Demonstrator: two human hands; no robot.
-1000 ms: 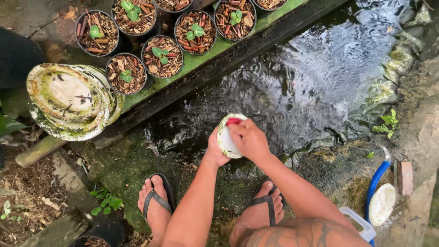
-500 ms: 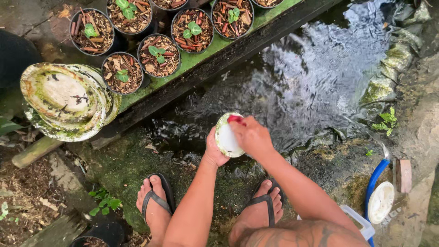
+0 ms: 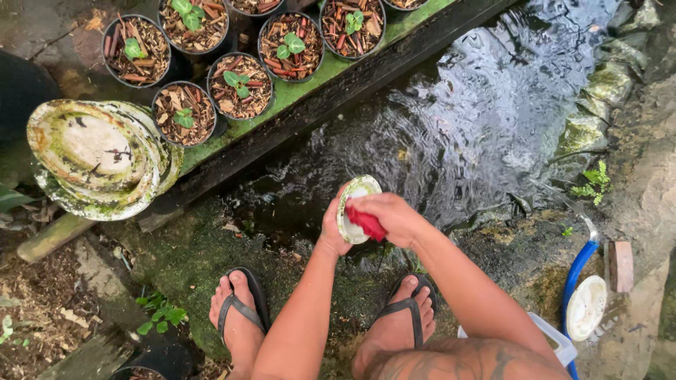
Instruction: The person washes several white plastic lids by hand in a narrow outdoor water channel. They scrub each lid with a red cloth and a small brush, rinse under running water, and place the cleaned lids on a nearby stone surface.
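Red cloth [image 3: 366, 224]: pressed against the face of a small round white dish [image 3: 354, 204], held up over the wet mossy ground
Right hand [image 3: 391, 218]: fingers curled together, pinching the red cloth onto the dish
Left hand [image 3: 331, 229]: grips the dish from behind and below, thumb at the rim, the other fingers hidden behind it
Dish: tilted on edge, its greenish rim turned to the camera, between both hands
Feet: in black flip-flops [image 3: 243, 309], on the moss below the hands
Water [image 3: 493, 119]: rippled, dark, just beyond the hands
Stacked dishes [image 3: 95, 158]: moss-stained pile, well apart to the left
Seedling pots [image 3: 239, 91]: black, bark-filled, on a green ledge
Blue hose [image 3: 579, 271]: at right, beside a white lid [image 3: 586, 307]
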